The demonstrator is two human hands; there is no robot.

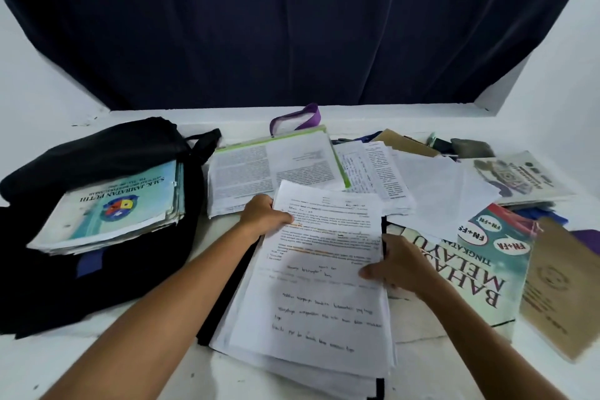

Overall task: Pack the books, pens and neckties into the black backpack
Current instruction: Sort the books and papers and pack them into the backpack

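Both hands grip one stack of white printed and handwritten paper sheets (311, 269) lying on the white bench (97, 364). Left hand (264, 216) pinches the stack's upper left edge, thumb on top. Right hand (401, 266) holds the right edge, its thumb pressed on the top sheet. A dark folder edge shows beneath the stack.

To the left lies the black fabric backpack (97, 253), slumped flat, with a pile of pale teal school books (113, 208) resting on it at its mouth; whether they are partly inside cannot be told. Just right of the stack sits a teal "Bahasa Melayu" textbook (470, 269), touched by the right hand, and beyond it a brown paper-covered notebook (558, 289). Behind are an open green-edged printed booklet (276, 169), loose white sheets (438, 188) and a purple strap (298, 118). Pens and neckties cannot be clearly made out.

The risk: the sheets look loose and unevenly squared, so lifting by the edges could let them fan out, sag or slide apart. The sagging backpack mouth, blocked by the teal books, could crumple them.
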